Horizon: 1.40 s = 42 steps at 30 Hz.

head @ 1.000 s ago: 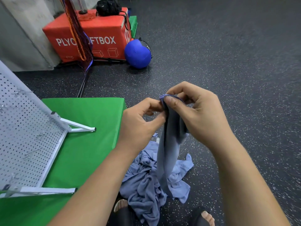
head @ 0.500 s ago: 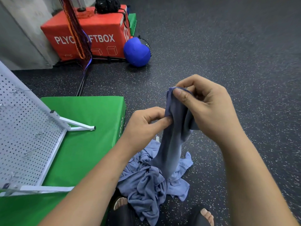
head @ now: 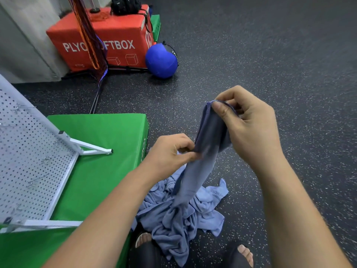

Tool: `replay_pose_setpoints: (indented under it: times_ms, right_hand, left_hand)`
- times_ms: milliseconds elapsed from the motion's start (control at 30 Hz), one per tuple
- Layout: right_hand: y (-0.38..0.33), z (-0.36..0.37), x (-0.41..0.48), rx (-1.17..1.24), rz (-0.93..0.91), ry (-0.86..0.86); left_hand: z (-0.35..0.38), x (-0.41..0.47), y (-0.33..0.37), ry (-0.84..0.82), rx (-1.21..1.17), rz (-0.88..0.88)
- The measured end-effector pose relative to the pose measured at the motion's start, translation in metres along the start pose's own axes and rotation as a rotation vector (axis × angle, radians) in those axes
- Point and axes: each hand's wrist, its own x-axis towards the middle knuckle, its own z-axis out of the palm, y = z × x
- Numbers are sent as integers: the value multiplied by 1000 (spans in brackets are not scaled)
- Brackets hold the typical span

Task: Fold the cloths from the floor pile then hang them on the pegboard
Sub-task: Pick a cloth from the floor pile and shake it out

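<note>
While the right hand (head: 253,130) pinches the top hem of a blue cloth (head: 212,132) at centre right of the head view, thumb and forefinger curled round it, the left hand (head: 170,153) pinches the same cloth's left edge lower down, mid frame. Both grips are closed on fabric. The cloth hangs bunched and narrow, its tail running down into the floor pile (head: 185,219) at lower centre, not lifted free.

The pile is crumpled on the dark speckled floor (head: 280,55), close against the green mat (head: 108,136) on its left; the forearm hides any contact. Wide open floor lies right of and above the hands.

The left side is crowded. A pegboard (head: 29,151), white with metal hooks, stands tilted on the green mat, and its frame foot (head: 92,150) sticks out toward the left hand.

Upper left: a red box (head: 116,41), its lettering partly hidden by hanging cords (head: 87,35), with a black bag (head: 125,4) on top and a blue ball (head: 161,60) just beside its right corner. Toes (head: 245,252) show at the bottom edge, near the pile.
</note>
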Motion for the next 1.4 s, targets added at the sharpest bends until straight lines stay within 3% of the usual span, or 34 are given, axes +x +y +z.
replay_pose_setpoints:
  times_ms: [100,333,467,767,900,1067,1233,1400]
  right_hand:
    - [-1,-2,1,-4,-3,59]
    - [7,-11,4,-25,29,138]
    - [11,-9,4,-85,52,101]
    - [3,3,-4,-82,7,-91]
    - [0,11,-9,-65,42,-325]
    - [12,24,-11,-291,89,-567]
    - [11,22,-9,-225,88,-471]
    - [9,17,-6,-203,94,-254]
  left_hand:
    - [5,-2,-6,-32,114,6]
    - [-8,-1,-5,98,-101,-107]
    - [-15,-2,8,154,-88,-93]
    - [-28,-8,16,207,-240,-195]
    - [-33,-9,21,195,-250,-163]
    - [-35,-11,33,212,-242,-114]
    - [-36,-15,28,139,-169,-101]
    - [-30,-15,16,82,-28,-130]
